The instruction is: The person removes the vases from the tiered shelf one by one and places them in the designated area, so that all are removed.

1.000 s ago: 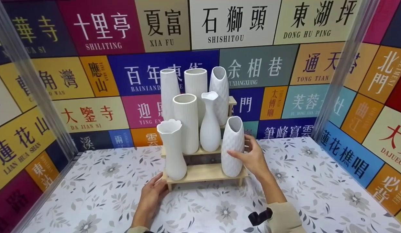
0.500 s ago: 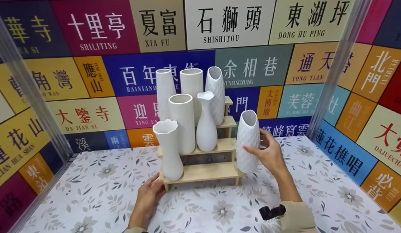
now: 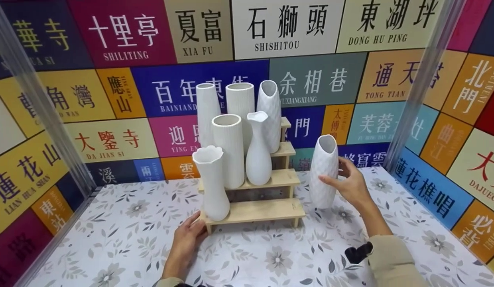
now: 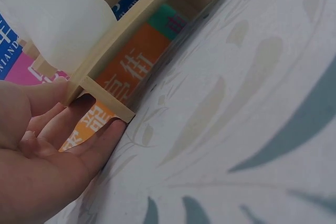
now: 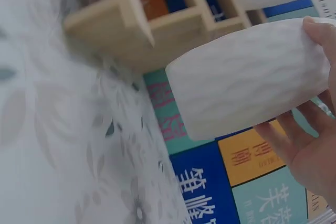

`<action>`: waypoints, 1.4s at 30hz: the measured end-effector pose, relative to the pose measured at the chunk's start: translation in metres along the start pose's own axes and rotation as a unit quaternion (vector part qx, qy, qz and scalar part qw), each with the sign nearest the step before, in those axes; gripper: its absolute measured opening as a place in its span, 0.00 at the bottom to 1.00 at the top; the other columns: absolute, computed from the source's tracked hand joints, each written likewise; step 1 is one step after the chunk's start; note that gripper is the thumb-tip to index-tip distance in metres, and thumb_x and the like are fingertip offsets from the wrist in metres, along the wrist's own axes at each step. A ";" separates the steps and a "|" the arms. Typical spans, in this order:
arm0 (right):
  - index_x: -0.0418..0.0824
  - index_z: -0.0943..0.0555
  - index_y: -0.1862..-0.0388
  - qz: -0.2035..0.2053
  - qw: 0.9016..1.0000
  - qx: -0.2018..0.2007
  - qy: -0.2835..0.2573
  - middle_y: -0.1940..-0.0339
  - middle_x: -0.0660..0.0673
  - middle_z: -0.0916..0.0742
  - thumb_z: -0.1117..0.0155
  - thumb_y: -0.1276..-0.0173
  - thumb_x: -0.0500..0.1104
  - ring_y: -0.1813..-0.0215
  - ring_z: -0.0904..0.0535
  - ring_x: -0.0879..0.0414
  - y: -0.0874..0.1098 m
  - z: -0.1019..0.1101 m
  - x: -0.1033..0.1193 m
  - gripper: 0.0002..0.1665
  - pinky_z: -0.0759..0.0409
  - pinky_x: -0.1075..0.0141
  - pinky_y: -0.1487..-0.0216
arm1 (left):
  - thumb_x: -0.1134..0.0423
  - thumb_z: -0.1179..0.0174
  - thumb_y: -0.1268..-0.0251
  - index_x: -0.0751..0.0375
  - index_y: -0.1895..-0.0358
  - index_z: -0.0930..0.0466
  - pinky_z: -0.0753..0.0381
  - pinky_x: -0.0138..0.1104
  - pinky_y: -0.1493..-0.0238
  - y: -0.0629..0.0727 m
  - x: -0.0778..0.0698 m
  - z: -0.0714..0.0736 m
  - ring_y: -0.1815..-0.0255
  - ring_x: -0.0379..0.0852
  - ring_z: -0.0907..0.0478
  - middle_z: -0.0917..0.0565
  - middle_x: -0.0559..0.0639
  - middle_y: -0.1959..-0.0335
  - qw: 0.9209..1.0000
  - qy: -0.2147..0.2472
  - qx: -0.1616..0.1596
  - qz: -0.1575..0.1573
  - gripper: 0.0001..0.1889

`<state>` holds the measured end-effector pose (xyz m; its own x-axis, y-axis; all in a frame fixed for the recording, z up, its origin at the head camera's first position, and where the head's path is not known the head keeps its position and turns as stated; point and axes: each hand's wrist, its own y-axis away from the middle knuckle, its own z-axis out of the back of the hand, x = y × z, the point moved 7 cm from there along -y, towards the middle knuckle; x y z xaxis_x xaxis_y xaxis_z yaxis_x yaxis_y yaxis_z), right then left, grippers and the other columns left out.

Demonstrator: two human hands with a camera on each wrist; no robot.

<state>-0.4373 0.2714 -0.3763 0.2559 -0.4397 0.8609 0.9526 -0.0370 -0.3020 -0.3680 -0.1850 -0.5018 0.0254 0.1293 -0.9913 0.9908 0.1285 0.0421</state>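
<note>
My right hand [image 3: 352,184] grips a white, diamond-textured vase [image 3: 324,175] with a slanted mouth, thumb in front and fingers behind. It is upright, to the right of the stepped wooden stand [image 3: 262,210], with a gap between them; in the right wrist view the vase's base [image 5: 191,103] shows above the tabletop. At the stand's lower left end, my left hand [image 3: 187,235] holds the corner, and in the left wrist view its thumb and fingers are about the end leg [image 4: 110,99]. A scalloped-rim white vase [image 3: 214,187] stands on the bottom step near that hand.
On the middle step are a ribbed cylinder vase [image 3: 229,155] and a slim-necked vase [image 3: 258,157]. Behind them stand a plain tapered vase [image 3: 207,115], a wide ribbed vase [image 3: 245,99] and a textured vase [image 3: 270,119]. A flowered cloth [image 3: 278,259] covers the table before lettered walls.
The right hand has lifted the textured vase off the right end of the bottom step and carried it rightward, beyond the stand. The left hand keeps its place on the stand.
</note>
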 end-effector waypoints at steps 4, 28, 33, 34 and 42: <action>0.39 0.44 0.20 0.010 1.000 0.016 0.008 0.28 0.33 0.27 0.25 0.38 0.57 0.30 0.30 0.38 -0.014 0.000 -0.009 0.56 0.26 0.40 0.30 | 0.64 0.49 0.22 0.70 0.24 0.41 0.20 0.45 0.33 0.000 -0.003 -0.002 0.29 0.62 0.29 0.31 0.72 0.30 1.000 -0.005 0.006 -0.003 0.28; 0.39 0.56 0.17 -0.057 0.995 0.058 -0.057 0.18 0.32 0.41 0.29 0.34 0.55 0.20 0.44 0.34 -0.046 -0.011 -0.072 0.61 0.42 0.38 0.20 | 0.63 0.48 0.22 0.68 0.24 0.41 0.20 0.45 0.33 0.000 0.000 0.003 0.28 0.62 0.30 0.31 0.71 0.29 1.000 -0.004 0.004 0.004 0.28; 0.41 0.59 0.17 -0.069 0.992 0.079 -0.067 0.17 0.33 0.44 0.29 0.34 0.55 0.18 0.47 0.35 -0.049 -0.011 -0.075 0.62 0.46 0.37 0.19 | 0.64 0.49 0.21 0.69 0.24 0.42 0.19 0.44 0.33 0.002 0.001 0.000 0.30 0.62 0.28 0.30 0.71 0.30 1.000 -0.003 0.013 0.000 0.28; 0.41 0.59 0.17 -0.071 0.992 0.082 -0.069 0.17 0.34 0.45 0.29 0.34 0.55 0.18 0.48 0.35 -0.050 -0.011 -0.075 0.62 0.47 0.38 0.18 | 0.63 0.49 0.21 0.69 0.24 0.42 0.20 0.44 0.33 0.002 0.002 -0.001 0.30 0.62 0.28 0.30 0.71 0.30 1.000 -0.003 0.015 -0.001 0.29; 0.43 0.61 0.16 -0.082 0.990 0.105 -0.044 0.17 0.32 0.47 0.35 0.28 0.50 0.18 0.52 0.35 -0.057 -0.015 -0.068 0.56 0.48 0.37 0.18 | 0.63 0.50 0.21 0.68 0.23 0.42 0.21 0.45 0.32 0.002 -0.001 0.003 0.29 0.61 0.28 0.30 0.71 0.29 1.000 -0.008 0.008 -0.004 0.28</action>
<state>-0.5117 0.2899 -0.4239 0.0992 -0.3624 0.9267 0.9934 0.0898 -0.0712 -0.3652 -0.1877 -0.5010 0.0187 0.1120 -0.9935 0.9929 0.1147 0.0316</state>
